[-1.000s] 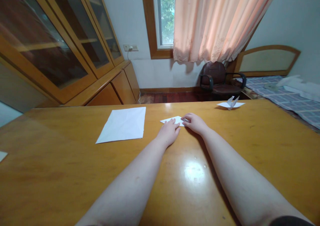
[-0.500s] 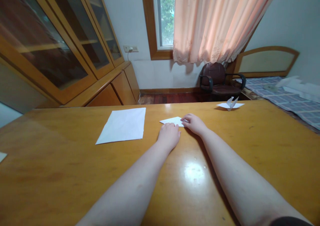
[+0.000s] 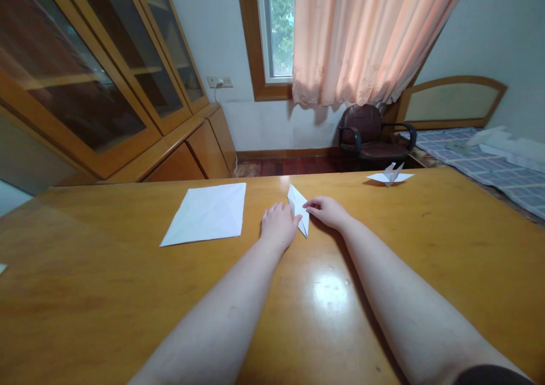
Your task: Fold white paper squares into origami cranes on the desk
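I saw the folded paper swung to eleven-and-five — long edges seemingly handier; right hand pinched it, left hand lay open.

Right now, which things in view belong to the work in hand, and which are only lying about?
In the work:
folded white paper, between left hand and right hand

Apparently just lying about:
flat white sheet, untouched
paper bird, on the table, untouched
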